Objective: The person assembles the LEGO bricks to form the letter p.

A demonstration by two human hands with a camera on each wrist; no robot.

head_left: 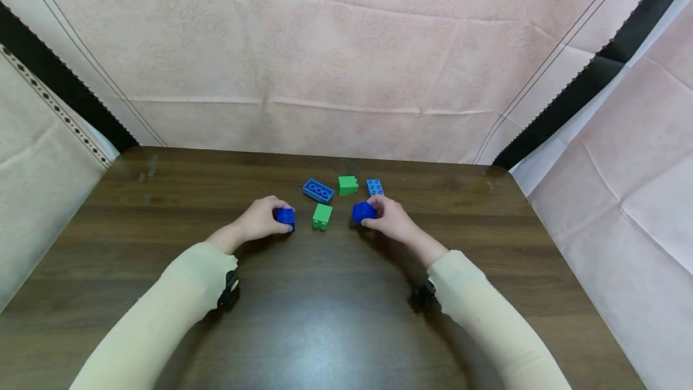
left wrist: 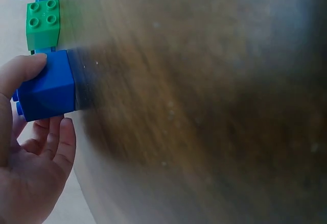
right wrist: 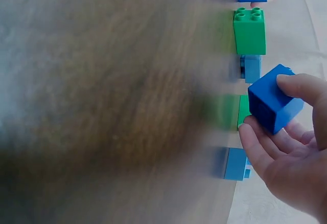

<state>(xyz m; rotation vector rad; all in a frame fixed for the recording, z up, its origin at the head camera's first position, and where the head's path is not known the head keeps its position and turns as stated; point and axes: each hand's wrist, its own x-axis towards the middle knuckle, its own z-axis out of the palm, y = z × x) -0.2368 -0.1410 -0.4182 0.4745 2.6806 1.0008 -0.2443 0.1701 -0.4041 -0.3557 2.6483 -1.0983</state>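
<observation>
With thumb and fingers my left hand (head_left: 262, 218) pinches a dark blue toy building brick (head_left: 285, 217), close to the tabletop. My right hand (head_left: 391, 218) holds a second dark blue brick (head_left: 363, 212) between thumb and fingertips. That one is tilted and off the table in the right wrist view, its hollow underside (right wrist: 264, 113) partly showing. Between the hands lies a green brick (head_left: 322, 216), its studs toward me. Behind it are a long blue brick (head_left: 318, 191), another green brick (head_left: 348, 185) and a lighter blue brick (head_left: 375, 187), the last just beyond my right fingers.
The bricks lie on a dark brown wood-grain table (head_left: 314, 294). A pale patterned cloth (head_left: 325, 65) hangs behind the table's far edge, with black bands at both corners. Dark wrist devices (head_left: 230, 289) sit by the sleeve cuffs.
</observation>
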